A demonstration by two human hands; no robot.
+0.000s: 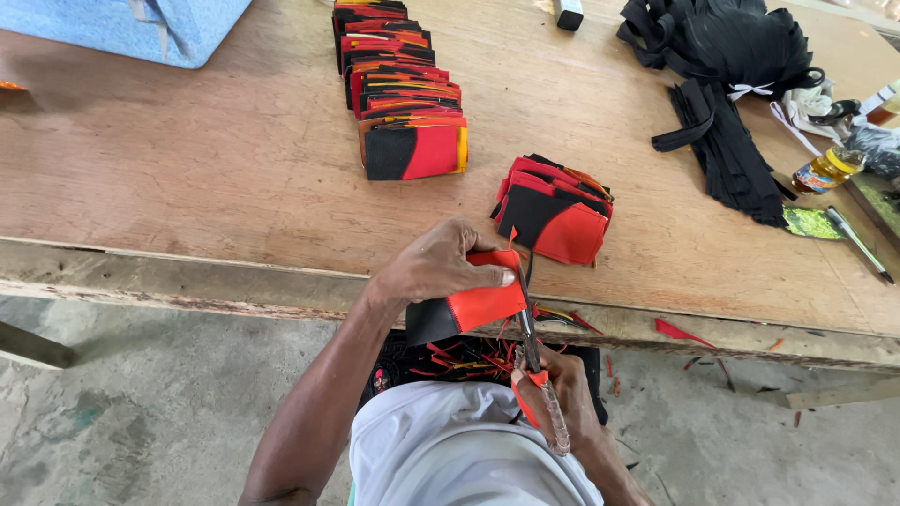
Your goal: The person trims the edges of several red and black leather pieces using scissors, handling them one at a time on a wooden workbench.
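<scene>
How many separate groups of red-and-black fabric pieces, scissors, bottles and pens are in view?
Groups of red-and-black fabric pieces: 3 (long row, small pile, one piece in the left hand)
Scissors: 1, in the right hand
Bottles: 1 (bottle)
Pens: 1 (pen)
Total: 6

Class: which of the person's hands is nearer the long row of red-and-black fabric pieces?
Left. The left hand lies just below the row; the right hand, holding scissors, sits lower.
</scene>
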